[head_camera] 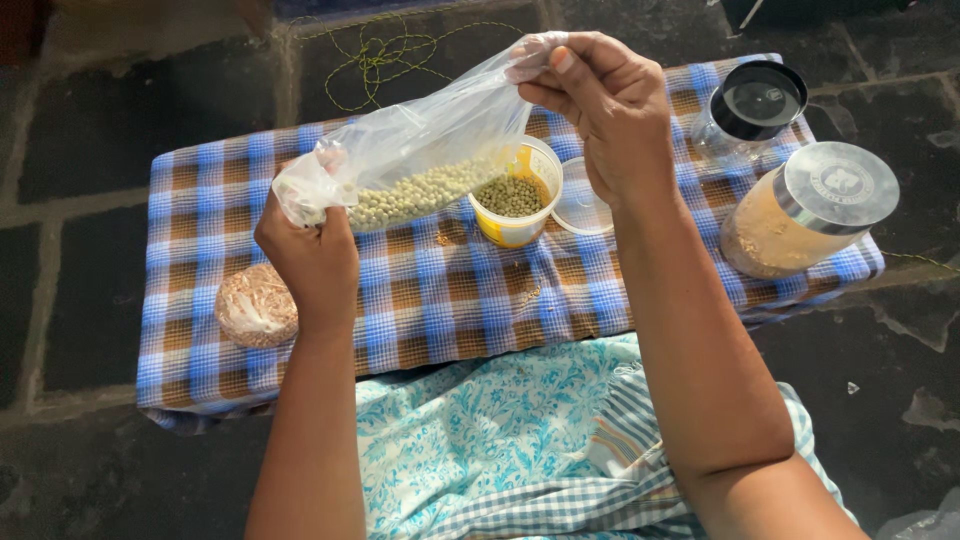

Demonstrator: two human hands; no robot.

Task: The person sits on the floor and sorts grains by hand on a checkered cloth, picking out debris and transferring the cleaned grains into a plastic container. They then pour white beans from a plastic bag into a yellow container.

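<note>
Tipping bag [430, 150] of peas, yellow tub [513, 200] seemingly half-full

Clear plastic bag [420, 150] of pale green peas, stretched slantwise across upper centre of frame, peas pooled low. Just beneath its right end, yellow tub [515, 205], upright, open, holding peas.

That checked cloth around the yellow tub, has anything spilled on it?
Yes. A few small grains lie loose on the checked cloth, left of the yellow tub and just below it. The tub's clear lid lies off, beside it.
</note>
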